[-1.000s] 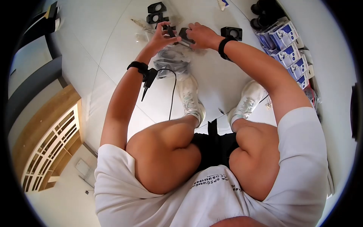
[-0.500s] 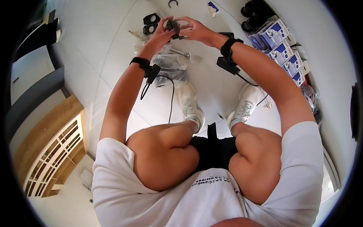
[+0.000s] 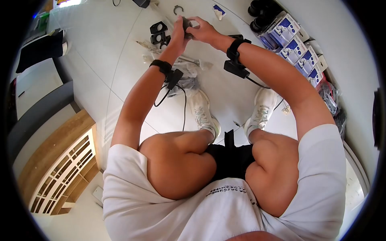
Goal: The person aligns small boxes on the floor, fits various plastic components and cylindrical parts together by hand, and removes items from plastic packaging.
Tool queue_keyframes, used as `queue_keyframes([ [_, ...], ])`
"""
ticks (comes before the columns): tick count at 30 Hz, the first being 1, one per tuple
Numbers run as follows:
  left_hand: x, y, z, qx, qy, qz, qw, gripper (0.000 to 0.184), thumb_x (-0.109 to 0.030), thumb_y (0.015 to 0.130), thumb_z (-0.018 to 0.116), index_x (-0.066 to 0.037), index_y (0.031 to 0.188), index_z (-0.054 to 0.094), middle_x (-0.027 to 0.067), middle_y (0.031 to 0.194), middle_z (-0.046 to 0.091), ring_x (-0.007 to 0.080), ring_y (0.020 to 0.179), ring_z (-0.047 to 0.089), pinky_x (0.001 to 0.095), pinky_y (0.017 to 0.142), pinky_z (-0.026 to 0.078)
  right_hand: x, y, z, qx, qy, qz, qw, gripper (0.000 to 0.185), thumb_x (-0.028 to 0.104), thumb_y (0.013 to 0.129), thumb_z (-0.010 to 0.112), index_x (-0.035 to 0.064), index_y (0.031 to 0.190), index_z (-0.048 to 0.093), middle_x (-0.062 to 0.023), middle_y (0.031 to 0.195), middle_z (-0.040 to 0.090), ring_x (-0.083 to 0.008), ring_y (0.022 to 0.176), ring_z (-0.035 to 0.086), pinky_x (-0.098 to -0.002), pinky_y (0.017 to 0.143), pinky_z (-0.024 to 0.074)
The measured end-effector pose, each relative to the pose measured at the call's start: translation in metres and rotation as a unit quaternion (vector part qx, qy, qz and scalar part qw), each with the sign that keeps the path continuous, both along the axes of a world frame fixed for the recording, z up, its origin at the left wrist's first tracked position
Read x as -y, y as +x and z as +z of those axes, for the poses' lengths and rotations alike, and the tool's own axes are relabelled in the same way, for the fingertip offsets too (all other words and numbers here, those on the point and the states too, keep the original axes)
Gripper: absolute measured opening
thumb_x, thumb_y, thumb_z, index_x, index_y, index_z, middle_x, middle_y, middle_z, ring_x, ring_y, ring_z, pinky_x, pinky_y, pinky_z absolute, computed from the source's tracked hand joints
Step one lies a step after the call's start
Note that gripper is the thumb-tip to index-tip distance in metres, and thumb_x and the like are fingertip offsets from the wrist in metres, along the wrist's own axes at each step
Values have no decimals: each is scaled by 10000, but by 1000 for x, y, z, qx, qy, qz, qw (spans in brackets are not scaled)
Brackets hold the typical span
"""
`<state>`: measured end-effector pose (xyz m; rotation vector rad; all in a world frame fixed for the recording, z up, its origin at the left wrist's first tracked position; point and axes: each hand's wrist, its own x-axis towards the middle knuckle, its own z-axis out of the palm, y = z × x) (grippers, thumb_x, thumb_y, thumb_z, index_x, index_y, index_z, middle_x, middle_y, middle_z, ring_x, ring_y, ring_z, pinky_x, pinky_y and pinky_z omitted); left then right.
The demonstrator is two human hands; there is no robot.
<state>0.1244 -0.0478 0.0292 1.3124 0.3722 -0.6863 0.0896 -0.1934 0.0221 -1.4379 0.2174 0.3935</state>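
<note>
Tiled floor [image 3: 130,60], beneath the fingers. Boxes [image 3: 292,48], stacked, white-and-blue, well right of the fingers. Left hand [image 3: 178,34] and right hand [image 3: 204,31], fingers of both gripping one dark part [image 3: 186,25] between them. Black brackets [image 3: 154,29], near, left of the fingers. C-shaped ring [image 3: 175,8], just beyond the fingers.

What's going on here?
A person is low over the floor, holding a small dark part between their left hand and right hand. The fingers hide much of it, so its exact shape is hard to tell. Black pieces with round openings lie just left of the hands, and plastic bags lie nearer the shoes. Boxes are lined up to the right.
</note>
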Motion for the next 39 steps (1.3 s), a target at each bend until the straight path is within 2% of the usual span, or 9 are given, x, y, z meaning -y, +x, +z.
queue_keyframes([
  [10,26,1,17,51,33,-56,997,453,-469,1024,482,-266,1410,361,23,1129,586,182,1012,614,442,877,528,21,3,-8,39,89,-16,995,575,291,874,727,118,1384,526,-150,1007,710,-201,841,694,-323,742,566],
  [14,38,0,21,35,7,-74,997,438,-459,1010,522,-283,1386,385,19,1131,600,170,1022,614,431,848,545,27,7,-24,67,-2,-11,998,624,347,881,712,77,1400,493,-169,1072,702,-272,960,687,-382,825,551],
  [18,56,29,17,100,98,-72,988,423,-424,977,604,-267,1336,445,25,1061,603,148,925,633,369,740,579,50,0,-15,218,-197,21,956,670,380,885,672,50,1420,438,-249,1255,581,-399,1141,572,-468,921,497],
  [22,72,83,-8,230,219,-130,939,499,-423,914,689,-228,1318,470,82,988,611,188,819,618,373,614,563,88,-45,15,187,-536,265,780,620,332,853,703,105,1387,484,-233,1291,536,-453,1156,530,-575,875,493],
  [24,83,104,-41,486,379,-246,748,535,-384,887,717,-208,1327,469,153,974,594,261,818,596,421,660,555,94,-69,4,192,-595,281,728,548,297,859,687,117,1347,515,-219,1243,552,-443,1124,548,-576,865,494],
  [26,102,112,-52,482,348,-290,750,564,-325,854,728,-224,1346,472,225,1010,558,345,853,583,462,751,543,95,-82,-17,199,-646,300,673,478,262,865,671,129,1307,546,-205,1195,569,-434,1093,565,-577,855,496],
  [29,146,112,-45,473,393,-357,703,618,-335,816,730,-280,1377,475,261,1109,534,445,973,594,475,832,530,100,-86,-28,334,-594,185,709,253,176,844,626,139,1094,628,-131,1021,580,-361,943,615,-542,842,500],
  [32,181,114,-36,453,462,-358,673,597,-378,837,718,-282,1377,482,258,1119,537,461,1014,595,477,853,533,97,-77,-38,362,-551,217,720,227,192,841,620,184,1067,644,-118,1019,580,-343,928,611,-526,803,517],
  [39,230,96,-35,434,495,-354,664,493,-361,892,686,-254,1345,525,202,1220,507,435,1140,524,511,863,544,86,-51,-19,244,-577,321,710,133,137,834,624,132,906,736,-138,1102,604,-318,998,622,-420,786,567],
])
